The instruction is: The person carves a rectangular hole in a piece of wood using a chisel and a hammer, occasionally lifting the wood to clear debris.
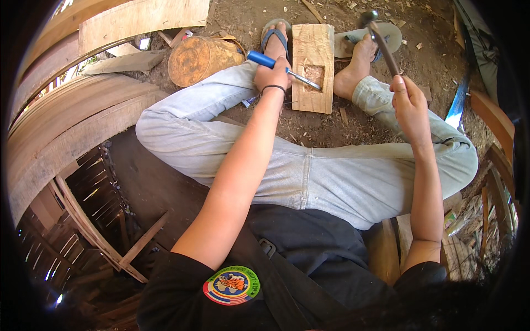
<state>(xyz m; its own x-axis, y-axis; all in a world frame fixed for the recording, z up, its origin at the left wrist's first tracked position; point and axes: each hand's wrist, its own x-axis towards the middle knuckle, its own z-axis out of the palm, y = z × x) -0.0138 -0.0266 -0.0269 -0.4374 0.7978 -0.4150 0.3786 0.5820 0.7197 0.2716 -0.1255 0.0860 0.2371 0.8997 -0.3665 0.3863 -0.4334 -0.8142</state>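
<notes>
A wooden block (312, 47) lies on the ground between my feet, with a rectangular recess (315, 73) cut into it and wood chips inside. My left hand (273, 77) is closed round a chisel (302, 78) with a blue handle. The chisel slants down to the right, and its tip is at the recess near the lower right corner. Raised to the right of the block, my right hand (409, 102) grips the handle of a hammer (385, 47). The hammer's metal head is up at the top, apart from the chisel.
My sandalled feet flank the block. A rusty round container (194, 62) lies at left, near stacked planks (66, 118). A saw blade (457, 105) with blue on it stands at right beside timber (493, 121). Wood shavings litter the dirt floor (326, 129).
</notes>
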